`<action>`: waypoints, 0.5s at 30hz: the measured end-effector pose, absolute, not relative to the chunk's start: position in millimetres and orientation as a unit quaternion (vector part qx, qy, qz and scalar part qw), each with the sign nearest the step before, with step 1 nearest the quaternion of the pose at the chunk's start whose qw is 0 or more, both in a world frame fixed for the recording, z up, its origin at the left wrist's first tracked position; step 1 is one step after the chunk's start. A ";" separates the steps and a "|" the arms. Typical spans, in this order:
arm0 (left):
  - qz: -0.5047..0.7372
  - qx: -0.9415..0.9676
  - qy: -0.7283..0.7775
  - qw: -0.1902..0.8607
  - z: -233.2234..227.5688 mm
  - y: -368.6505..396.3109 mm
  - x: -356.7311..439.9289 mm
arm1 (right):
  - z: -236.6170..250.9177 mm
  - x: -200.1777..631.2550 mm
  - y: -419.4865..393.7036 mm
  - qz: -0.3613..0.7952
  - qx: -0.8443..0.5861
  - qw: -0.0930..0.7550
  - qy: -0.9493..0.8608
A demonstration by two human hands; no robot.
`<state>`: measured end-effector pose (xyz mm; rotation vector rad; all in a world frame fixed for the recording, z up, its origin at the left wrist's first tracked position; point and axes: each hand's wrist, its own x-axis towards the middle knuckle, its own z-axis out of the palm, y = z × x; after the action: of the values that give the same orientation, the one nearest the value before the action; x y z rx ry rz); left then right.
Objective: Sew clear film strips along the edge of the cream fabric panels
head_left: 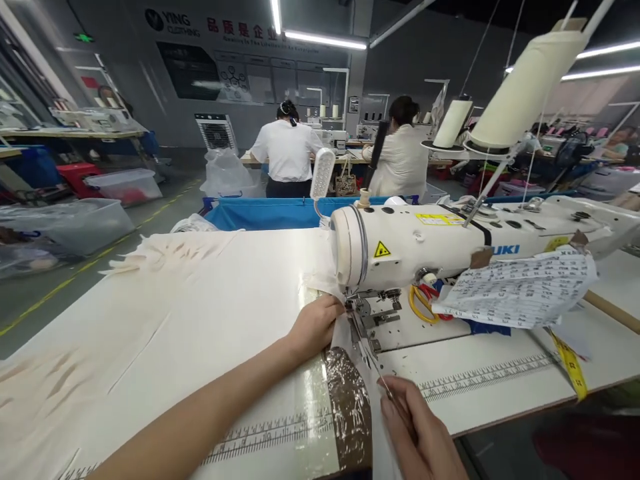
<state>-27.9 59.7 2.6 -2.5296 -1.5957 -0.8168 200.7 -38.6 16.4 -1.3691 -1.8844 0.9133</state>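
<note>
Right hand (420, 433) fingers pinch thin cream fabric (357, 347); left hand (315, 327) fingers press it flat beside the glossy white sewing machine (425, 243).

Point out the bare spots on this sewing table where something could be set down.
Bare tabletop lies right of the needle, between the printed ruler strip and the front edge. Crowded: cream fabric covers the left; yellow-handled scissors and printed paper sit under the white sewing machine.

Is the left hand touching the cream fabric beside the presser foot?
Touching: the head view shows the left hand pressing flat on the cream fabric.
</note>
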 end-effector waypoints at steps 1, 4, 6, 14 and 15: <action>-0.275 -0.816 -0.508 0.012 1.9 60.6 -30.2 | 13.0 200.0 -31.1 0.331 -0.515 0.324 -0.721; -0.305 -0.818 -0.488 -0.012 -0.1 63.1 -34.4 | 2.8 194.5 -11.9 0.221 -0.492 0.344 -0.769; -0.340 -0.815 -0.467 -0.042 -0.8 64.2 -35.7 | -2.3 188.5 -3.1 0.134 -0.477 0.356 -0.792; -0.382 -0.804 -0.448 -0.090 1.6 66.2 -35.5 | -4.8 169.7 11.1 0.045 -0.467 0.340 -0.815; -0.379 -0.805 -0.448 -0.088 1.6 66.3 -35.4 | -5.2 169.0 12.0 0.049 -0.468 0.339 -0.814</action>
<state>-35.4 66.3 1.6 -2.6806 -1.4934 -1.2622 169.0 12.0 -5.2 -1.2194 -2.1202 0.1281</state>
